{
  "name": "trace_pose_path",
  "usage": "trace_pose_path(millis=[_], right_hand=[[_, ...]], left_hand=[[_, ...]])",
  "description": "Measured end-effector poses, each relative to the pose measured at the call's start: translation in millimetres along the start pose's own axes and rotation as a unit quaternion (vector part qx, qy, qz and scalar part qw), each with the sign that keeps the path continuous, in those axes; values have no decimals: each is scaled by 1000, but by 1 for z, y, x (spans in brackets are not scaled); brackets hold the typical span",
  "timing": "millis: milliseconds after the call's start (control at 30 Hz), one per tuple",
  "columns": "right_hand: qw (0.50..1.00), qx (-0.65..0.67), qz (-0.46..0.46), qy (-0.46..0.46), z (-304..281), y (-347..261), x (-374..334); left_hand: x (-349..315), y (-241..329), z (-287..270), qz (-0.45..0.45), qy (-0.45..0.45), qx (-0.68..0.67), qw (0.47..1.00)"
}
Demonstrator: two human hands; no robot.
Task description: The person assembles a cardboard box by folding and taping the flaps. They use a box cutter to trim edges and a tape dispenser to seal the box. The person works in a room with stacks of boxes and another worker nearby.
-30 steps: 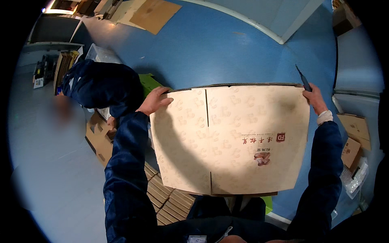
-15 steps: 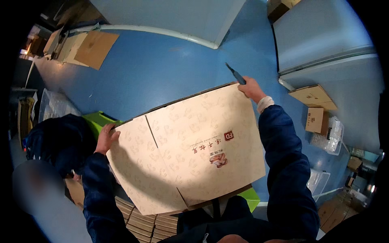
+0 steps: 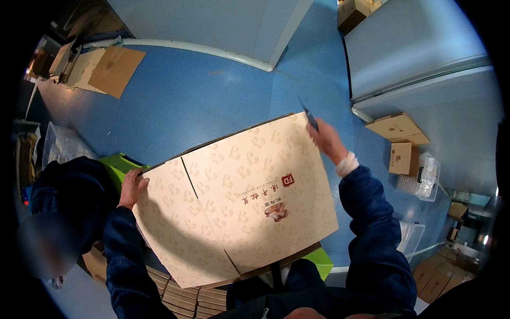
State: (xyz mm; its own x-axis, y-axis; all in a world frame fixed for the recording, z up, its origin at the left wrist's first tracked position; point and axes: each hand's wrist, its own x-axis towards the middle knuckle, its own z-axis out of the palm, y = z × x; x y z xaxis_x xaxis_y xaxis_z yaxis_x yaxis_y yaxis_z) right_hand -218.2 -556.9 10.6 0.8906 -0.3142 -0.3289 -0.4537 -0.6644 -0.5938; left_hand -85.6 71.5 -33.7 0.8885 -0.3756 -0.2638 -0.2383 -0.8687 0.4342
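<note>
A flat cream carton sheet [image 3: 228, 159], printed with pale figures and a small red square, spreads in front of me, with brown edges of more board beneath it. My left hand [image 3: 132, 190] grips its far left corner, thumb on top. Beside the far right corner, my right hand [image 3: 325, 141] is closed around a slim blue-grey knife [image 3: 311, 121]. The knife points away from me and its tip is smeared by motion. My right hand appears just off the board's edge. Green supports [image 3: 320, 262] peek out under the sheet.
A person in dark clothes [image 3: 77, 196] bends down at my left. Clear plastic bins [image 3: 64, 143] stand beyond them. Flattened cardboard [image 3: 118, 69] leans at the far left wall. On the right are a folded carton [image 3: 398, 127] and a small box [image 3: 402, 158]. Stacked brown cartons [image 3: 210, 302] lie near me.
My right hand has come off the sheet's far right corner, with the knife now steeper. My left hand stays on its corner. The whole view has shifted slightly.
</note>
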Motion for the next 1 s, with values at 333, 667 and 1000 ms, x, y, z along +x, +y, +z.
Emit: trace_pose_path(millis=[333, 667, 1000], right_hand=[[983, -182, -38, 3, 8, -21, -48], [991, -11, -83, 103, 4, -14, -7], [992, -115, -42, 16, 23, -16, 65]], left_hand=[[5, -4, 6, 14, 2, 13, 1000], [5, -13, 9, 20, 0, 12, 1000], [6, -10, 11, -1, 4, -9, 1000]])
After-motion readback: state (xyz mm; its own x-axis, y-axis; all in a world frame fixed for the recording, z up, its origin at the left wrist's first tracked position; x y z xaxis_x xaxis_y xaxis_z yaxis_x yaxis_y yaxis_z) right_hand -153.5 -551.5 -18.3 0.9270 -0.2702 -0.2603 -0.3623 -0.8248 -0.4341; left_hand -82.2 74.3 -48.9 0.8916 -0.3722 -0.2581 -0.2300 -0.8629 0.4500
